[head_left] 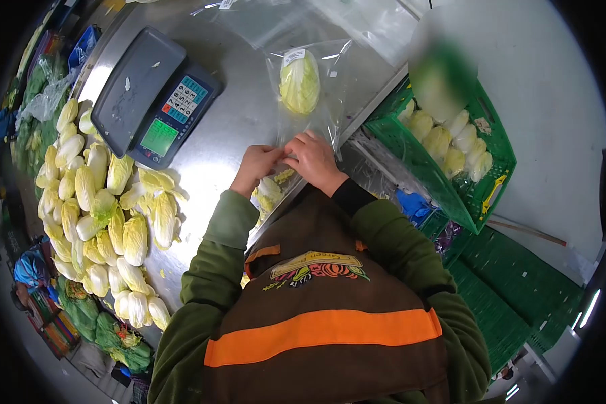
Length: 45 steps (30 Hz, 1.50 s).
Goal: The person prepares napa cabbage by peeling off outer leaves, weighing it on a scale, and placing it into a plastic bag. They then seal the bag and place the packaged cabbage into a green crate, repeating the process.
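Note:
A pale yellow-green napa cabbage (299, 91) lies inside a clear plastic bag (335, 84) on the metal table, with a white label at its far end. At the bag's near end, my left hand (257, 165) is closed, its fingertips pinching the gathered plastic. My right hand (314, 160) meets it there, fingers bent and also closed on the plastic; the exact grip is partly hidden. Just below my hands, a loose cabbage (268, 194) and leaf scraps sit at the table edge.
A scale (156, 101) with a lit green display stands at the left. Below it is a large pile of cabbages (84, 188). To the right, a green crate (424, 172) holds more cabbages. Clear plastic (262, 27) lies at the far edge, and green crates (512, 289) stand lower right.

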### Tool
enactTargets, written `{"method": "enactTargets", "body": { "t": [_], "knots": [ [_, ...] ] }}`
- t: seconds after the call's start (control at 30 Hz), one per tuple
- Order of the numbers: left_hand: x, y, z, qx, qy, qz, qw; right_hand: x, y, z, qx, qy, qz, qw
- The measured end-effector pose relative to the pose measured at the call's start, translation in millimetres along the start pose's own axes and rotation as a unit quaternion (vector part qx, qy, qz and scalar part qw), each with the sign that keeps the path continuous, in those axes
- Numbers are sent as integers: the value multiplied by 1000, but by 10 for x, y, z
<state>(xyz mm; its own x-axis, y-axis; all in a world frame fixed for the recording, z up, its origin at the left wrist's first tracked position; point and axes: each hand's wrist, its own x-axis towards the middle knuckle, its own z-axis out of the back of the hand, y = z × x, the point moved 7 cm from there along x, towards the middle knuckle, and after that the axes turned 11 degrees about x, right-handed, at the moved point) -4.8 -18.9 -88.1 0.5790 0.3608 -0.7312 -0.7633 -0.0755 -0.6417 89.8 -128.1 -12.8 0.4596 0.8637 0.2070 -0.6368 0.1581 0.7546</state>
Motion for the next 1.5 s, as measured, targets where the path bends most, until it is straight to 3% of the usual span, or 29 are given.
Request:
{"method": "enactTargets", "body": {
  "t": [0.13, 0.27, 0.33, 0.4, 0.43, 0.47, 0.5, 0.53, 0.57, 0.6, 0.63, 0.67, 0.7, 0.73, 0.8, 0.83, 0.9, 1.03, 1.1, 1.2, 1.27, 1.33, 1.37, 1.43, 1.5],
  "knots": [
    [42, 75, -22, 1, -10, -17, 1000, 54, -2, -95, -26, 45, 38, 998],
    [146, 202, 31, 66, -129, -97, 985, -88, 126, -86, -52, 113, 107, 986],
    [101, 156, 85, 76, -167, -141, 973, -661, 102, 171, -114, 152, 185, 964],
    [85, 140, 84, 161, -64, -110, 979, -1633, -23, 830, -102, 230, 14, 968],
    [201, 315, 109, 187, -22, -97, 977, -2308, -218, 1134, -97, 361, -110, 921],
    [213, 377, 160, 182, -17, -99, 978, -3057, -411, 1391, -172, 464, -298, 816],
    [146, 284, 295, 219, -120, -190, 950, -3230, 34, 1808, -209, 379, -28, 901],
    [28, 185, 378, 253, -218, -278, 901, -3214, -61, 1837, -250, 372, -116, 886],
    [-67, 36, 364, 262, -194, -244, 913, -3171, -202, 1869, -290, 362, -200, 863],
    [-53, 53, 299, 261, -188, -243, 915, -2989, -589, 1818, -304, 403, -342, 793],
    [-101, -79, 261, 284, -243, -345, 861, -2174, -412, 1820, -296, 246, -325, 864],
    [-163, -194, 205, 300, -297, -442, 791, -1480, -185, 1800, -299, 127, -219, 920],
    [-131, -212, 134, 291, -292, -470, 780, -1169, -268, 1730, -293, 51, -76, 952],
    [-106, -270, 113, 294, -292, -472, 778, -865, -242, 1639, -267, 23, 3, 963],
    [-136, -389, -2, 332, -274, -521, 737, -436, -310, 1344, -264, 105, 76, 956],
    [-104, -415, -24, 343, -267, -542, 719, -321, -418, 1306, -262, 98, 75, 957],
    [-121, -520, -14, 334, -248, -557, 719, -257, -499, 1103, -208, 195, 148, 947],
    [-198, -715, 140, 316, -209, -552, 743, -335, -582, 1223, -183, 173, 131, 959],
    [-196, -754, 222, 325, -204, -556, 737, -424, -589, 1319, -202, 99, 87, 970],
    [-224, -832, 265, 341, -202, -574, 716, -537, -563, 1185, -208, 74, 134, 966],
    [-260, -865, 284, 351, -205, -584, 703, -513, -620, 1111, -201, 102, 126, 966],
    [-243, -870, 293, 357, -174, -567, 722, -487, -610, 1064, -193, 129, 117, 966],
    [-275, -898, 326, 360, -174, -567, 720, -442, -550, 1141, -149, 93, 116, 978],
    [-381, -970, 542, 276, -199, -544, 767, -371, -405, 1309, -105, 56, 115, 986],
    [-688, -1199, 720, 247, -188, -546, 778, -367, -297, 1673, 58, -78, 27, 995]
  ]
}}
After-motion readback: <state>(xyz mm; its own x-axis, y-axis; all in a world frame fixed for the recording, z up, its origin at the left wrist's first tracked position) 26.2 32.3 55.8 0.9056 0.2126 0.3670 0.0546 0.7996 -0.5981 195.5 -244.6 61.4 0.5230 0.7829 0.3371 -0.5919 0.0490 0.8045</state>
